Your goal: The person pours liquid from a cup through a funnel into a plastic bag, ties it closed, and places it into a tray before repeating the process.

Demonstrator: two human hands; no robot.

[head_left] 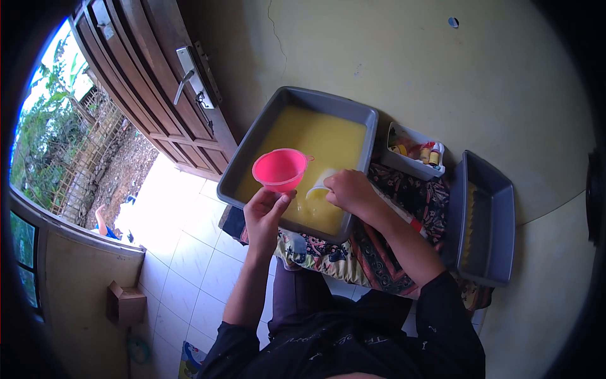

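A grey tub [297, 98] holds a yellowish liquid. Over its near left part, my left hand [267, 211] pinches a pink funnel [281, 168] from below, its wide mouth facing up. My right hand [350, 192] is closed on a pale, see-through cup [320, 184], tilted low at the liquid near the tub's right side. Funnel and cup are side by side, a small gap between them. The liquid around the cup looks disturbed. The funnel's spout is hidden behind my left fingers.
A white basket [410, 165] of small bottles and packets stands right of the tub. Farther right is a second grey tub [492, 221]. Patterned cloth [379, 252] lies beneath them. An open wooden door [158, 82] is at left, a cardboard box [126, 304] lower left.
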